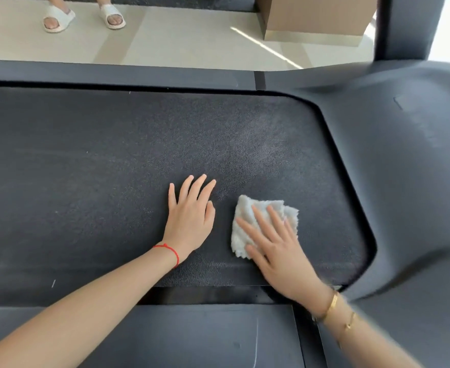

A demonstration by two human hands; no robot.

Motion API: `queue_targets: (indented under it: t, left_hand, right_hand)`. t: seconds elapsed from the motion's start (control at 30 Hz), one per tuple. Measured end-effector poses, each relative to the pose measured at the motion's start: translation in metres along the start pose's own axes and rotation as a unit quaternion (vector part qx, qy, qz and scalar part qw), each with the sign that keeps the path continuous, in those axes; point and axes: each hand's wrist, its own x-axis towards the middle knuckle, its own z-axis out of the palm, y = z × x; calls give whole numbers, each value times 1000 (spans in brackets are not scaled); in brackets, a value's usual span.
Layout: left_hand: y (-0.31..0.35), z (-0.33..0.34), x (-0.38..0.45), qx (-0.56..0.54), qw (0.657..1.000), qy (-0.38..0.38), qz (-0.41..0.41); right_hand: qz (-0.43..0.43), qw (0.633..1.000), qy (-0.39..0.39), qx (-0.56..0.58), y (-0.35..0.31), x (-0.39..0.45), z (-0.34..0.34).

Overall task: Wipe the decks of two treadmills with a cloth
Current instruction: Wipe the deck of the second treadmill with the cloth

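Running left to right across the view, the dark belt point(99, 160) had its long axis sideways. Left hand point(192, 216): flat on the belt, fingers spread and straight, pointing away, holding nothing; red string point(169, 252) at the wrist. Cloth point(247, 224): white, crumpled, just right of it, on the belt. Right hand point(279, 251): straight fingers pressing the cloth down. Motor cover point(409, 155): far right.

Cloth point(265, 224): lower right part hidden under right hand point(279, 251). Sandalled feet point(83, 17), upper left: cut at ankles by top edge. Cardboard box point(316, 17), upper right: top cropped. Treadmill belt point(112, 168): runs off left edge.
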Motion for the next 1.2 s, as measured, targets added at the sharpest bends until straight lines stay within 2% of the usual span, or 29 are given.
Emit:
queue_targets:
  t: [0.13,0.33,0.43,0.7,0.87,1.03,1.2]
  left_hand:
    - [-25,-17,-24,8,1000,-17,-10]
    - [-88,-49,-59,49,998,-23,-35]
    - [-123,-59,-69,63,996,-8,-64]
    - [-239,-77,-83,82,991,26,-107]
    - [-302,-94,-89,76,989,11,-123]
    - [-341,-105,-97,68,992,-1,-110]
    - [-352,-105,-101,51,992,-10,-116]
  right_hand:
    - [-25,999,-20,12,1,0,-5]
    - [60,998,-8,14,-11,62,-6]
    - [82,997,4,0,-33,91,2]
    - [61,998,19,-16,-112,168,34]
    - [43,999,1,-26,-180,206,57]
    - [38,999,-15,4,-226,203,70]
    - [0,999,-34,-7,-270,155,79]
